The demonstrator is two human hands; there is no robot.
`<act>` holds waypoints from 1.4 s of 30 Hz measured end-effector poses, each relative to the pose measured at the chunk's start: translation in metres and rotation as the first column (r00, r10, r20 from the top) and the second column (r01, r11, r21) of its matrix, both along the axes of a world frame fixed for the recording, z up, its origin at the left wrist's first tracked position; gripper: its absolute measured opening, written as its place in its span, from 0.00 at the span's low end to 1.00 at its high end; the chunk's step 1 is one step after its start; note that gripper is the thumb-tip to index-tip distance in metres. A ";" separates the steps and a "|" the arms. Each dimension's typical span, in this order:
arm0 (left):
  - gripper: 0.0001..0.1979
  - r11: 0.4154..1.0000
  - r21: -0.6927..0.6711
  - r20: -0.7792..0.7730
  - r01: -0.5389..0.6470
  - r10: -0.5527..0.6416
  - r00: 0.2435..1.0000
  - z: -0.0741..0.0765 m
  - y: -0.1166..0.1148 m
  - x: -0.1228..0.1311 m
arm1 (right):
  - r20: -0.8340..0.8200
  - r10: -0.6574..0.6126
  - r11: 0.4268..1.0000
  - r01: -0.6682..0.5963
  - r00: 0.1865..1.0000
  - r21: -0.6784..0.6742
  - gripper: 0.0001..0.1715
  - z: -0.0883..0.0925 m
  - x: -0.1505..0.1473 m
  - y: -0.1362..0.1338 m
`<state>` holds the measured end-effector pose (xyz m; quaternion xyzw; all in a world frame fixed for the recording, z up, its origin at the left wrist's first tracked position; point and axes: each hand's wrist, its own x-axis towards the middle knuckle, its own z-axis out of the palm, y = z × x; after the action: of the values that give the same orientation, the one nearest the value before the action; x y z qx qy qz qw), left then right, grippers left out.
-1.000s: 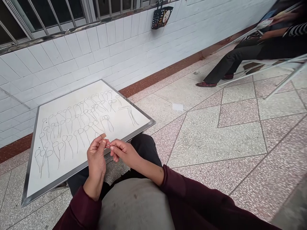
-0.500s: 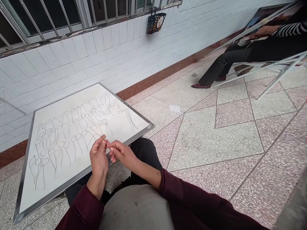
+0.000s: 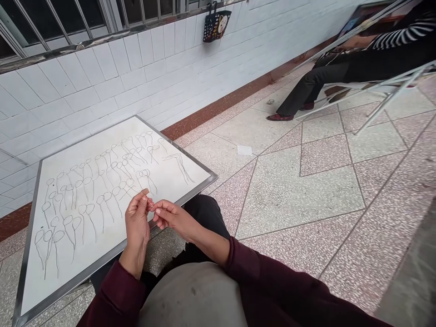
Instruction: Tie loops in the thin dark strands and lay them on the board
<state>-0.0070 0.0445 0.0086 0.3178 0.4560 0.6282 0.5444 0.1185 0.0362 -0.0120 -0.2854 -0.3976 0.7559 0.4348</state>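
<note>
My left hand point(image 3: 137, 213) is held up over the table's near edge, thumb and fingers pinched on a thin strand point(image 3: 151, 205). A tan wrap covers one of its fingertips. My right hand point(image 3: 172, 218) meets it from the right, thumb and forefinger closed on the same strand; too little of the strand shows to tell its full shape. Behind the hands, rows of thin dark wire loops with long tails point(image 3: 83, 210) lie on the white tabletop point(image 3: 170, 186). Several bent, unlooped wires point(image 3: 183, 167) rest near its right corner.
A white tiled wall point(image 3: 112, 72) with a barred window runs behind the table. From it hangs a small dark patterned bag point(image 3: 215, 27). At the right, a person in dark trousers point(image 3: 306, 84) sits beside white metal bars. White paper point(image 3: 244, 150) lies on the floor.
The view has shifted a little, so the table and room sit slightly further left and the far items higher. Both hands stay pinched together, with a slightly wider gap between the fingertips.
</note>
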 end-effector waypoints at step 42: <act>0.16 0.999 -0.031 -0.038 0.029 -0.030 0.999 0.004 -0.025 0.003 | 0.040 0.153 0.988 -0.152 0.987 -0.008 0.18 -0.014 0.009 -0.011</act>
<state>-0.0037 0.0192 0.0128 0.3281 0.4712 0.6069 0.5496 0.1272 0.0255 -0.0259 -0.2706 -0.4253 0.7819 0.3669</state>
